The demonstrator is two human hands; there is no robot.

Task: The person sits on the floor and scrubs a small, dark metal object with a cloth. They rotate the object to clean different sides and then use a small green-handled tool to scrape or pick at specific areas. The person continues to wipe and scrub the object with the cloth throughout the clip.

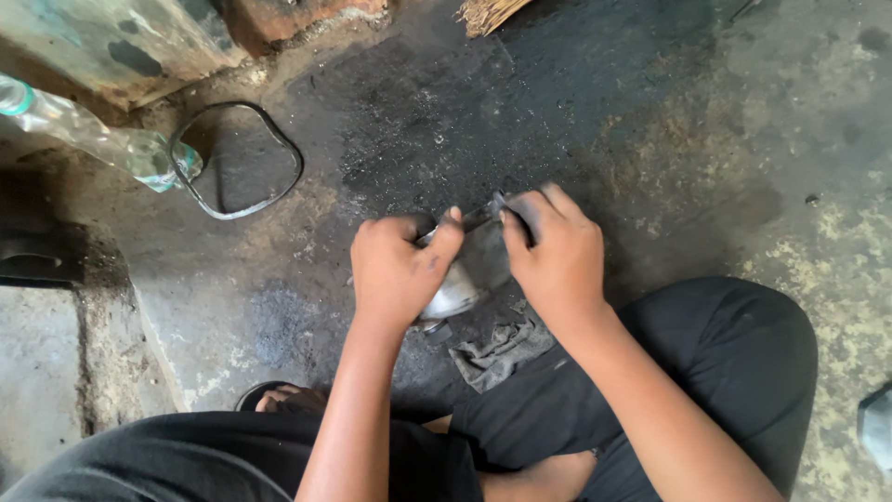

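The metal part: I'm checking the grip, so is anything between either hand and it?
Nothing visible. The left hand and right hand both rest directly on the metal part, fingers wrapped over its top edge. The grey rag lies on the floor below it, clear of both hands.

The metal part held between the left hand and the right hand looks like bare, dull-grey metal with a soft shine on its rounded lower end — smudged, not polished. The rag below it is grey cloth, limp and matt. The floor is rough concrete, blackened and greasy in the middle, pale and flaking at the edges. The bottle is clear, crinkled plastic — glossy. The ring looks like dark matt rubber.
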